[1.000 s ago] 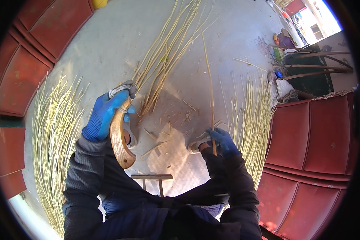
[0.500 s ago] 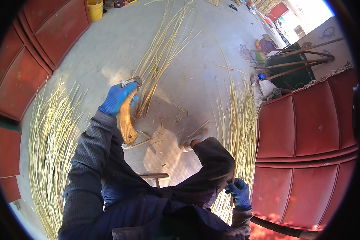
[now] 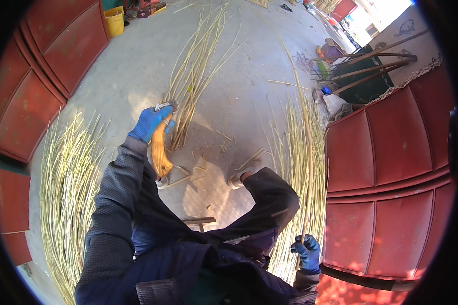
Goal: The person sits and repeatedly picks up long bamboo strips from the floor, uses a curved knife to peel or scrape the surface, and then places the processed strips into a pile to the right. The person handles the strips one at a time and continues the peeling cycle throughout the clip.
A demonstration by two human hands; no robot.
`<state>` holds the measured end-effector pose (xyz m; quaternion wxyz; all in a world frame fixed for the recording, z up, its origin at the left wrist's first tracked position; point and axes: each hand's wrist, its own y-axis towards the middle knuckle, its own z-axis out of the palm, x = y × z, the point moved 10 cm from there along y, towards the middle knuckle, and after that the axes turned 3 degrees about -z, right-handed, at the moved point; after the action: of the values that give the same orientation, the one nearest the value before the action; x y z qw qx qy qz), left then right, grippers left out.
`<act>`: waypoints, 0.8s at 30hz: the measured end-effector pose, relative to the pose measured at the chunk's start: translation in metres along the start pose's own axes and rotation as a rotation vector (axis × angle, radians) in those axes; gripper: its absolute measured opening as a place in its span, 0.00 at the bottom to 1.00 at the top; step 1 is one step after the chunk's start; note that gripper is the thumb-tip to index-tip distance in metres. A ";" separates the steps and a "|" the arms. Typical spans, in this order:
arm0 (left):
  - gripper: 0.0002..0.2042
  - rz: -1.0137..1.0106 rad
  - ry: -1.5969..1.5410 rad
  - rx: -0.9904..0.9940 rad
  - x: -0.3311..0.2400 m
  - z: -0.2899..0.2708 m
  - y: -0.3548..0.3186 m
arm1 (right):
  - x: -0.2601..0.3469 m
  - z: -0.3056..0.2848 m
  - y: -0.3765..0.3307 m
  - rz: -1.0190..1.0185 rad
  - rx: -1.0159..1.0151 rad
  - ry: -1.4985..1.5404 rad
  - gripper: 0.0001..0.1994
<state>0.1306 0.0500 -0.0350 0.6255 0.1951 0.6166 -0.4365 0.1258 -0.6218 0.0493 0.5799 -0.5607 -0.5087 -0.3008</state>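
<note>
My left hand [image 3: 151, 123], in a blue glove, is closed around the upper end of a curved yellow wooden tool [image 3: 159, 151], with pale cord wound by its top. Its wide lower end hangs near my left shoe. Low on the right, my gloved right hand [image 3: 307, 252] grips the thick end of one long thin stalk [image 3: 309, 173]. This stalk runs forward over the right-hand bundle of stalks [image 3: 290, 190], its thin tip bending left. Just beyond my left hand, a loose group of stalks [image 3: 187, 104] lies on the floor.
Another big bundle of stalks [image 3: 68, 203] lies to my left. Short cut pieces [image 3: 224, 145] litter the floor between my feet. Red metal panels [image 3: 399, 147] stand on both sides. Wooden poles [image 3: 376, 73] lean at the far right; a yellow bucket [image 3: 114, 21] stands far left.
The long stalk in my right hand now stands out from the bundle, reaching further forward. My right hand has shifted slightly; my left keeps its hold on the wooden tool. The view has shifted a little.
</note>
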 end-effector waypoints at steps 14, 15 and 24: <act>0.18 0.002 0.186 0.064 -0.005 0.029 -0.047 | 0.053 0.133 0.022 -0.148 0.665 0.834 0.24; 0.16 0.011 0.118 0.127 -0.011 0.044 -0.065 | 0.060 0.154 0.031 -0.184 0.699 0.747 0.21; 0.19 -0.105 0.382 0.592 0.001 0.128 -0.241 | 0.116 0.302 0.108 -0.194 0.831 0.271 0.16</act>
<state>0.0184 -0.1814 0.0557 0.3920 0.4140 0.5786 -0.5833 0.1834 -0.2864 0.0752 0.7867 -0.1853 -0.5559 -0.1945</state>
